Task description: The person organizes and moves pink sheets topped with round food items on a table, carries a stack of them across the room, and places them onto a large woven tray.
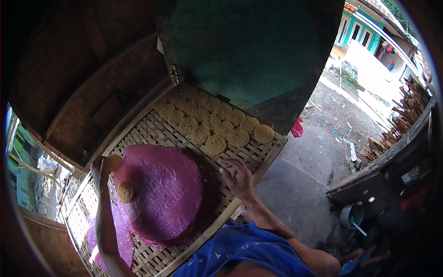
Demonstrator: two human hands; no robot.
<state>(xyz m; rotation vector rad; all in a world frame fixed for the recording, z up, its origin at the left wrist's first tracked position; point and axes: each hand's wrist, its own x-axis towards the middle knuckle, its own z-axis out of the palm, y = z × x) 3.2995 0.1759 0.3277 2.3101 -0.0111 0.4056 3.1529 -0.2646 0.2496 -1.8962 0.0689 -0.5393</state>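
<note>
My left hand (99,172) is at the left edge of a bamboo lattice tray (162,138), pinching a thin yellowish round wafer (113,162). Beside it lies a thick, rounded stack of purple sheets (166,187), whose material I cannot tell. One small yellow-brown wafer (125,193) rests on the stack's left part. Over the tray, right of the stack, my right hand (237,176) holds nothing, its fingers loosely bent and apart. Several lacy wafers (216,144) lie in rows on the tray's far part. A loose purple sheet (119,228) hangs below the stack.
A dark green panel (242,45) rises behind the tray, and a wooden wall (104,104) borders the left. Split firewood (401,128) is piled at right. A metal pot (352,213) stands lower right, near another person's hand (386,255). Concrete floor (294,194) lies right of the tray.
</note>
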